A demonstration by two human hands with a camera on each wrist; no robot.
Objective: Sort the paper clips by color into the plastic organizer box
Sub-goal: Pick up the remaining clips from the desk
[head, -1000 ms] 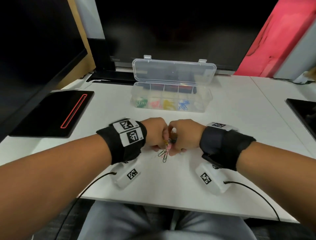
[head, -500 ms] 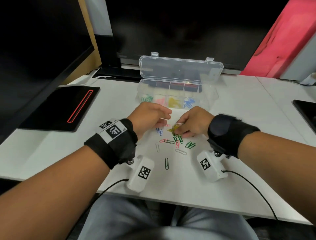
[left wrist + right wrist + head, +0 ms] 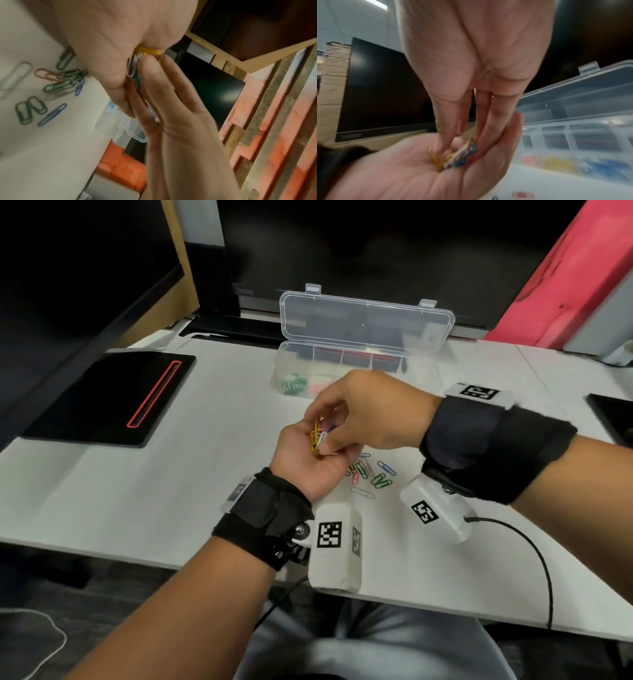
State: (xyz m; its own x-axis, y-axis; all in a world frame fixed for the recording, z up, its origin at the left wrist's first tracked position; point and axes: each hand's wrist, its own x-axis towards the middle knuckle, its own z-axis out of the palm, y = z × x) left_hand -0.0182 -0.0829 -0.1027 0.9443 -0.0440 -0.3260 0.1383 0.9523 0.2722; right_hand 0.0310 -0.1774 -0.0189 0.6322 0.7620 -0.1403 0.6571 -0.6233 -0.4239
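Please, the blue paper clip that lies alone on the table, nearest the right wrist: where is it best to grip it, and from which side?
Probably pinch the blue paper clip across its two long sides, near the middle, coming from above. It lies flat on the table, apart from the tangled pile.

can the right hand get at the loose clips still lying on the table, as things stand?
Probably not straight away. The right hand is busy above the left hand, fingers in the small bunch of coloured paper clips there. The loose coloured paper clips on the white table lie uncovered just below it.
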